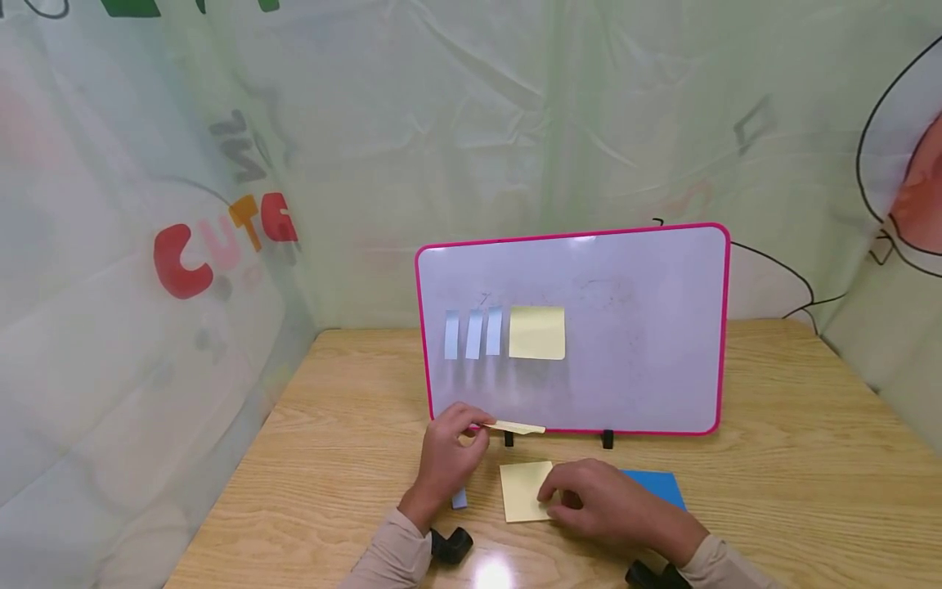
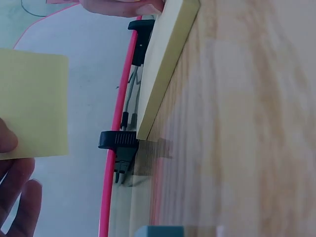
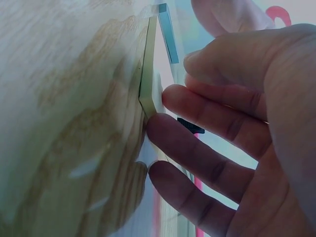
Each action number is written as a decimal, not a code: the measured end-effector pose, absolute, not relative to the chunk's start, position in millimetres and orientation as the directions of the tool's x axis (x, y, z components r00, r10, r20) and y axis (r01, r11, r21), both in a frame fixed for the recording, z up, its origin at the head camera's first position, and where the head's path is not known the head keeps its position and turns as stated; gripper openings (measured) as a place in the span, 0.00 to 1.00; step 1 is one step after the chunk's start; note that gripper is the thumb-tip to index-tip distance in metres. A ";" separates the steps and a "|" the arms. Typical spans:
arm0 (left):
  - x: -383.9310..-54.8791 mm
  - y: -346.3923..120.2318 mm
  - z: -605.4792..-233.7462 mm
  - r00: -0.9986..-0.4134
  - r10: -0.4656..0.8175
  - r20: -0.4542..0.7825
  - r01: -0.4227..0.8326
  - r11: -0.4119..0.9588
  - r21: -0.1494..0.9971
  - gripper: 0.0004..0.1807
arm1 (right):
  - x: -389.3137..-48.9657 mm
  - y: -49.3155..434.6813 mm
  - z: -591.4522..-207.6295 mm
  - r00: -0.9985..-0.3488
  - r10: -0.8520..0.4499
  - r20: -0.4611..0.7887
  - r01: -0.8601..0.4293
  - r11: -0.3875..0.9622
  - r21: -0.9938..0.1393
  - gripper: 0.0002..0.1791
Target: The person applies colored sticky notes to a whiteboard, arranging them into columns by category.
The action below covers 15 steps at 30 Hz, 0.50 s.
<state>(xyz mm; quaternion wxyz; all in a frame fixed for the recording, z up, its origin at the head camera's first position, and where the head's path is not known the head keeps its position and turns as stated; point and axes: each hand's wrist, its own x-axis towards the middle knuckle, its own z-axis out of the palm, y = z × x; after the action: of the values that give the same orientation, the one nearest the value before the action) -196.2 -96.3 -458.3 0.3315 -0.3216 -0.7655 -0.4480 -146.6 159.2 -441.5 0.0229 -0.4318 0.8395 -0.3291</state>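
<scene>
The left grip (image 1: 450, 454) pinches a yellow note (image 1: 521, 428) by its edge, leaving most free, while the relaxed right grip (image 1: 609, 501) touches the yellow pad (image 1: 524, 492), perhaps steadying it.

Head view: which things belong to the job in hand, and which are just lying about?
Likely in the job:
- yellow note in left hand
- yellow pad by right hand
- whiteboard

Apparently lying about:
- blue strip near left hand
- blue sheet near right hand

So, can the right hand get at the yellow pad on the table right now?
Most likely yes: the right hand looks empty, its fingertips are at the edge of the yellow pad, and nothing seems to lie on the part that shows.
</scene>
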 end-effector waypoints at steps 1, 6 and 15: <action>-195.9 -96.0 -458.1 -0.569 0.191 0.800 0.791 0.394 0.469 0.11 | -146.6 159.1 -441.5 -0.625 -0.740 0.247 -0.711 0.409 -0.572 0.08; -194.9 -94.5 -456.3 -0.536 0.177 0.826 0.799 0.421 0.428 0.11 | -146.5 158.3 -441.9 -0.619 -0.740 0.264 -0.720 0.400 -0.566 0.07; -193.5 -93.1 -454.0 -0.489 0.183 0.853 0.812 0.453 0.368 0.13 | -146.4 158.5 -441.1 -0.631 -0.738 0.239 -0.701 0.410 -0.583 0.07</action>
<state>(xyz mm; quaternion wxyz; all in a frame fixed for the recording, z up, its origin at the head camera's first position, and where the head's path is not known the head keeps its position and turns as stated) -193.5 -93.1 -454.0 0.3852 -0.3273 -0.7603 -0.4080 -146.4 158.5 -441.1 0.0279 -0.4286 0.8393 -0.3333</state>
